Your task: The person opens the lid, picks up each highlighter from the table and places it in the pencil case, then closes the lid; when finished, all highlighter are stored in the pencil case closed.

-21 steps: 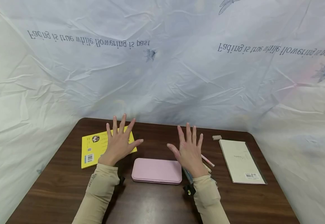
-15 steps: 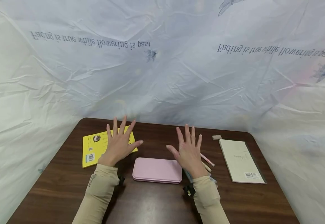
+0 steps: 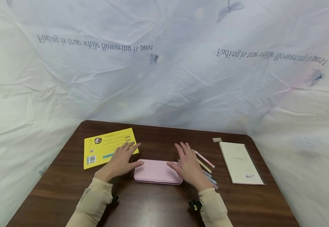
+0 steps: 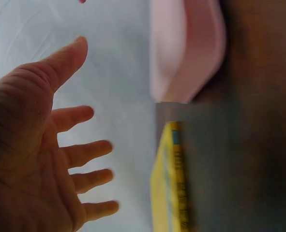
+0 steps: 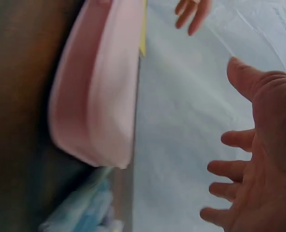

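A pink case (image 3: 158,172) with rounded corners, closed, lies on the dark wooden table in front of me. My left hand (image 3: 121,162) hovers at its left end, fingers spread and thumb over the corner. On the other side my right hand (image 3: 189,165) is held likewise, its thumb overlapping the case's right end. In both wrist views the hands hold nothing, and a gap shows between each one and the pink case (image 4: 188,48). Under the left fingers lies a yellow book (image 3: 107,146). Several pens (image 3: 204,159) lie beside the right hand, partly hidden by it.
A cream notebook (image 3: 241,162) with a dark spine lies at the right of the table (image 3: 153,208). Behind it sits a small beige block (image 3: 217,140). A pale printed sheet (image 3: 164,78) hangs around the table's back and sides.
Both hands have come down and back toward the case, from raised and widely spread. More of the yellow book and the pens shows now. The case has stayed in place.
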A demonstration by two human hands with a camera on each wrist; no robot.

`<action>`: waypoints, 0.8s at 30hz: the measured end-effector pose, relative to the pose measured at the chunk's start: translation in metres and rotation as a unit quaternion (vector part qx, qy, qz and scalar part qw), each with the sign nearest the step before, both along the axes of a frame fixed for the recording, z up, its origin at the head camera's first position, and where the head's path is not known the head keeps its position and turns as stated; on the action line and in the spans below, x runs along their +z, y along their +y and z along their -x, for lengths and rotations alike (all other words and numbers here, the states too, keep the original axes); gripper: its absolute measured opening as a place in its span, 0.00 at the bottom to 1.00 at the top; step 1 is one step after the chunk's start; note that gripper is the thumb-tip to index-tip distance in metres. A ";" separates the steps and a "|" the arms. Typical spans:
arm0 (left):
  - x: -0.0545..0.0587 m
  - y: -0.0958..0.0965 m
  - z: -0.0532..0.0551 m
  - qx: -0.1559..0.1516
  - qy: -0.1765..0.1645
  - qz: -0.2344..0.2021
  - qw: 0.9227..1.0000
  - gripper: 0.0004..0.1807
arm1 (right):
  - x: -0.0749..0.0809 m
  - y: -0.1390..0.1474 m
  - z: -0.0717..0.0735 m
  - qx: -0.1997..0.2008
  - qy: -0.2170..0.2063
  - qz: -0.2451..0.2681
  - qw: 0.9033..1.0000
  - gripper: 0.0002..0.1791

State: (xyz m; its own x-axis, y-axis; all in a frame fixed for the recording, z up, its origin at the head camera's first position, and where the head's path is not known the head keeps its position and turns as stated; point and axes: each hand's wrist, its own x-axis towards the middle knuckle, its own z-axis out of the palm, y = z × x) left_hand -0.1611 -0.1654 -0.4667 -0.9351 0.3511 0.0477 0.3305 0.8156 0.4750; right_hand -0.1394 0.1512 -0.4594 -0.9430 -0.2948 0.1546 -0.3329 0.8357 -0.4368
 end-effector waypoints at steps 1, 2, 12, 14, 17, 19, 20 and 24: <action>-0.002 -0.001 -0.003 -0.005 -0.014 0.001 1.000 0.48 | -0.002 0.001 -0.002 0.005 -0.007 0.000 1.000 0.49; -0.005 -0.003 -0.005 -0.008 -0.025 0.004 1.000 0.48 | -0.004 0.002 -0.005 0.010 -0.015 -0.001 1.000 0.49; -0.026 -0.011 -0.022 -0.020 -0.070 -0.026 0.997 0.52 | -0.032 0.011 -0.021 0.028 -0.045 0.008 0.999 0.50; -0.029 -0.010 -0.024 -0.023 -0.073 -0.032 0.997 0.53 | -0.036 0.012 -0.024 0.030 -0.044 0.005 0.999 0.51; -0.033 -0.007 -0.027 -0.022 -0.079 -0.040 0.996 0.54 | -0.041 0.013 -0.026 0.038 -0.039 -0.004 0.998 0.52; -0.035 -0.006 -0.029 -0.022 -0.083 -0.042 0.995 0.55 | -0.044 0.014 -0.028 0.046 -0.037 -0.007 0.998 0.53; -0.035 -0.005 -0.030 -0.024 -0.084 -0.044 0.995 0.56 | -0.044 0.014 -0.028 0.050 -0.036 -0.006 0.998 0.53; -0.038 -0.005 -0.031 -0.038 -0.075 -0.044 0.995 0.57 | -0.047 0.015 -0.029 0.058 -0.038 -0.002 0.998 0.55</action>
State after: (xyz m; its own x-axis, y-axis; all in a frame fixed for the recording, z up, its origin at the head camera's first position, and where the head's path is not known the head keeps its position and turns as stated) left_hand -0.1305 -0.1701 -0.5049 -0.9050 0.4216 -0.0571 0.3090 0.7437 0.5928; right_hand -0.1108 0.1663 -0.5060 -0.9116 -0.4029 0.0818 -0.3929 0.7954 -0.4614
